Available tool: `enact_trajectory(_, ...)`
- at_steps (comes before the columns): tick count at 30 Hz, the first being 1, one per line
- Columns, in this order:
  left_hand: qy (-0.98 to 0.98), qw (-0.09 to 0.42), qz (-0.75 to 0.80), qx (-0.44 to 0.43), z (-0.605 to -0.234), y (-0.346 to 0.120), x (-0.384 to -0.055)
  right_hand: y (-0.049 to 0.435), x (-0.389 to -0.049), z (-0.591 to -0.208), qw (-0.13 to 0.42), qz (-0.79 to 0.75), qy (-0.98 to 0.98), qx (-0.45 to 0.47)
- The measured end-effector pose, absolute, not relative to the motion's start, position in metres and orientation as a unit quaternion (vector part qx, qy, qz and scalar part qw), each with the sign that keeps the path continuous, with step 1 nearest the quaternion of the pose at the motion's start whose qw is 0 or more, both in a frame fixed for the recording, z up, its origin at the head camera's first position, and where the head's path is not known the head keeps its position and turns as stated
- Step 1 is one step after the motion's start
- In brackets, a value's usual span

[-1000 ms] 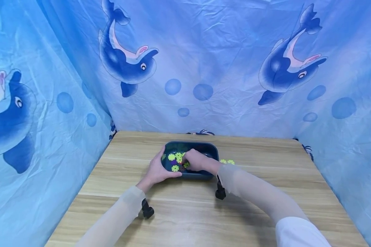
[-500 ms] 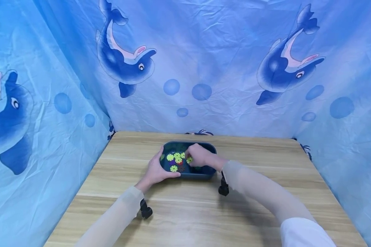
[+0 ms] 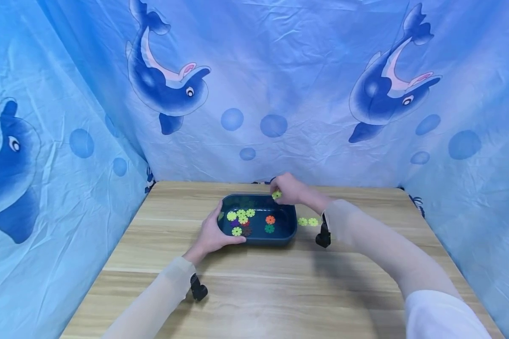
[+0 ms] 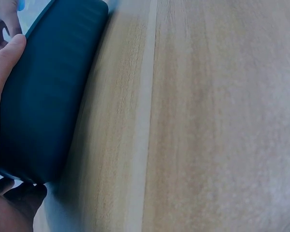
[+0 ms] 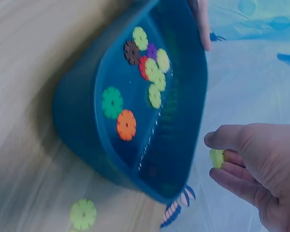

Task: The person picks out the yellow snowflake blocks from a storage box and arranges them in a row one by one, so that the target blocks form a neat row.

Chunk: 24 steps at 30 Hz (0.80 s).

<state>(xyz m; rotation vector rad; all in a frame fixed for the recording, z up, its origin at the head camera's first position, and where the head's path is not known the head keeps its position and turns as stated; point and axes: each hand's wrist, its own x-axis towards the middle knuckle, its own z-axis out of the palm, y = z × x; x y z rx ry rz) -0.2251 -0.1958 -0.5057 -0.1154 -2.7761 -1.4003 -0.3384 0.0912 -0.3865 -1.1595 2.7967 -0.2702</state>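
Note:
A dark blue-green plastic bin [image 3: 275, 241] stands on the table, and my left hand [image 3: 209, 235] grips its left end, thumb along the front rim. In the left wrist view the thumb [image 4: 7, 60] lies at the rim, with fingers curled at the bin's end. My right hand [image 3: 292, 189] pinches a yellow-green notched plastic disc [image 5: 216, 158] above the bin's back right corner. Inside the bin lie several yellow-green discs [image 5: 154, 96], a brown disc [image 5: 132, 52], a red one and a purple one, mostly to the left. An orange disc [image 3: 270, 220] and a green disc [image 3: 269, 229] lie apart at the right.
Two yellow-green discs [image 3: 313, 221] lie on the wooden table [image 3: 254, 292] just right of the bin, under the right forearm. A blue curtain [image 3: 254, 94] printed with dolphins hangs behind the table and along both sides.
My right hand has come up out of the bin with a yellow-green disc, moving back and to the right. The orange and green discs are now uncovered. The left hand keeps its grip on the bin.

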Motion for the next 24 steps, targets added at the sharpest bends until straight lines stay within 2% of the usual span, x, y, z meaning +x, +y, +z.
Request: enact_trajectory(24, -0.890, 0.010, -0.454, -0.039, -0.504, -0.196, -0.224, 0.163, -0.347, -0.385, 0.030, -0.105, 0.933, -0.343)
